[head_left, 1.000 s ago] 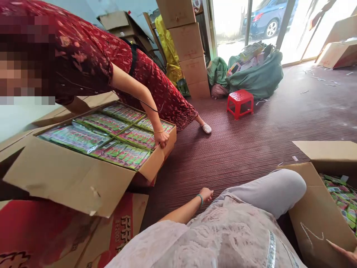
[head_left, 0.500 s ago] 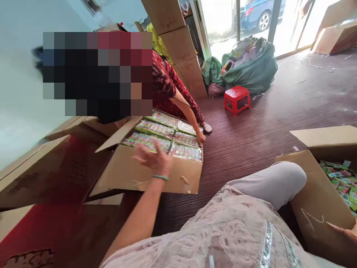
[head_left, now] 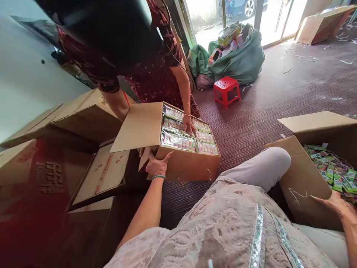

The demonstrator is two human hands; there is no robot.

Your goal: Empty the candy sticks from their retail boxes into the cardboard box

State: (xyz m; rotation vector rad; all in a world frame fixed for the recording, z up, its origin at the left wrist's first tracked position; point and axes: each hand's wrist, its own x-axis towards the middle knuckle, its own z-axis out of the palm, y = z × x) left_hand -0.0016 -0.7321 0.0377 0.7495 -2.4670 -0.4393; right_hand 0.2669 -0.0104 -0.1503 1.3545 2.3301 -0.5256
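1. Moved since the earlier frame: left hand (head_left: 156, 165), from mid-air to the packed cardboard carton's (head_left: 192, 163) left corner; co-worker's hand (head_left: 189, 124), from its right edge onto the wrapped sachet packs (head_left: 178, 141).
2. Judged effect: two people now control one carton.
3. Left hand: thumb spread, fingers curled around the corner, partly hidden; apparently gripping.
4. Right hand (head_left: 336, 204): thumb extended against the second carton (head_left: 306, 186); grip cannot be determined.
5. Containers, from the wearer: packed carton, 11 to 12 o'clock, packs in rows; second carton, 2 o'clock, loose sachets (head_left: 334, 171).
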